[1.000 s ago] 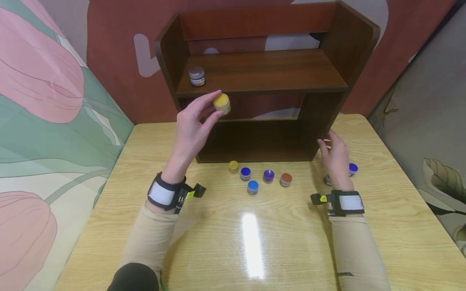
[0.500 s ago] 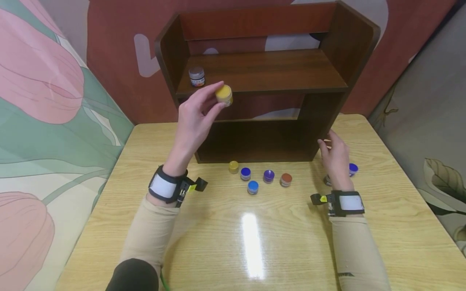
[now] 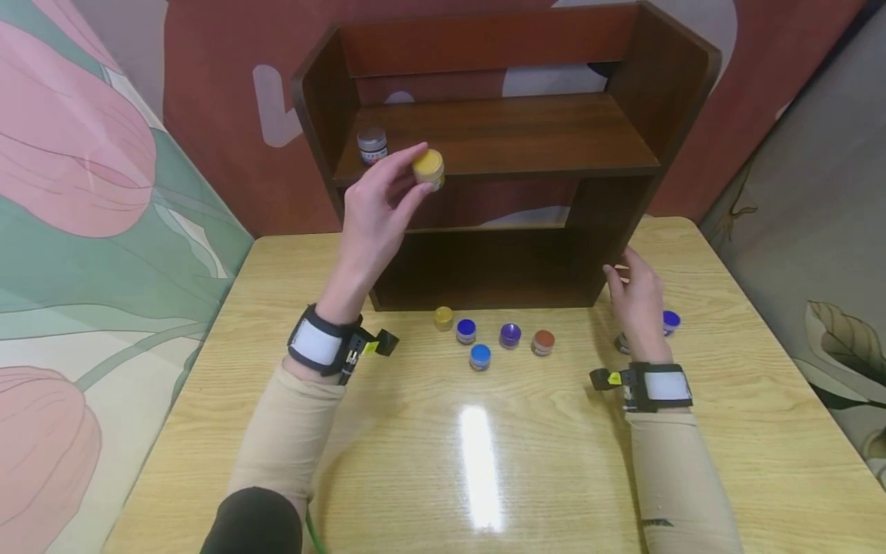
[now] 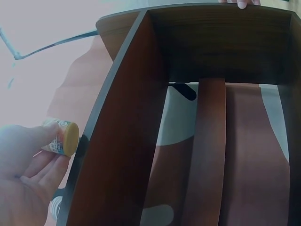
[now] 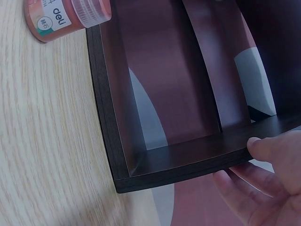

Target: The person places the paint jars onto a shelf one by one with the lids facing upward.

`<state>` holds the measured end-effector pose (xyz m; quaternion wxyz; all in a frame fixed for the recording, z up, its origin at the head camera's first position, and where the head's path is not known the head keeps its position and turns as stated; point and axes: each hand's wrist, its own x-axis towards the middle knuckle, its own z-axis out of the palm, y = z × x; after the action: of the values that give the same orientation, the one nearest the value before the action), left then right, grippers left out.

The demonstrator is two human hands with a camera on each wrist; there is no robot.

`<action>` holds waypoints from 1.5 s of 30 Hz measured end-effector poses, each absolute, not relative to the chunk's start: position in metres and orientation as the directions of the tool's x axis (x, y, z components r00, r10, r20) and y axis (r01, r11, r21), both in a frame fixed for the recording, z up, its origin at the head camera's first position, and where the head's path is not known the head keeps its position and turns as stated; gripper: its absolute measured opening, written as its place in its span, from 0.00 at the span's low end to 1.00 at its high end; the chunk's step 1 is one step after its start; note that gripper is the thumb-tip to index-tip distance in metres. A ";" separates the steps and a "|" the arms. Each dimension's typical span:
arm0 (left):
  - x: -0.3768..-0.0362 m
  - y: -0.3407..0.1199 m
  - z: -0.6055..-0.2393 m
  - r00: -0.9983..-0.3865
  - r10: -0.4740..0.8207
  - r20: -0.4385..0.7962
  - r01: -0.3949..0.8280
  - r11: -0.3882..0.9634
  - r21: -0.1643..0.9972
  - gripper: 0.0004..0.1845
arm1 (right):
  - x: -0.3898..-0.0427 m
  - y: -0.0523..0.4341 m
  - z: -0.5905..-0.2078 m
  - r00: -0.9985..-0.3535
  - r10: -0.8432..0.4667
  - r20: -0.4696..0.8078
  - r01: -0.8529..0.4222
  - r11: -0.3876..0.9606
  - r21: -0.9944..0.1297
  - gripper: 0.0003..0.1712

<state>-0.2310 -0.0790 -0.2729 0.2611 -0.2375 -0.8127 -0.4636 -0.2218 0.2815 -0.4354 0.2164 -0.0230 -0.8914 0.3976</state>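
So far one dark-lidded paint jar [image 3: 372, 145] stands at the upper shelf's [image 3: 498, 135] left end. The left hand [image 3: 377, 206] pinches a yellow paint jar [image 3: 429, 168] at that shelf's front edge, not yet set down. The right hand [image 3: 637, 300], fingers relaxed, steadies the shelf unit's right wall. Six jars, among them a brown-lidded one [image 3: 543, 342], judged still to go, wait along the table's [image 3: 484, 462] middle.

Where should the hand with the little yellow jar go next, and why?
Probably a bit forward, to set the yellow jar down on the shelf board beside the grey jar. The left hand pinches it level with the board's front edge, while the right hand steadies the shelf's side.
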 end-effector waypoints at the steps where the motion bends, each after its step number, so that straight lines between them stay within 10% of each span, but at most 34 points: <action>1: -0.232 -0.078 -0.273 -0.745 0.144 0.651 0.634 0.456 0.625 0.24 | -0.222 0.281 -0.435 -0.906 0.214 0.366 -0.129 0.683 -0.719 0.20; 45: -0.254 -0.059 -0.258 -0.775 0.118 0.621 0.553 0.604 0.575 0.26 | -0.221 0.279 -0.435 -0.904 0.203 0.376 -0.145 0.683 -0.716 0.20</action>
<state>-0.2542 -0.0589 -0.2580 0.2721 -0.1964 -0.8531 -0.3995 -0.2213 0.2794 -0.4349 0.2184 -0.0163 -0.8911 0.3975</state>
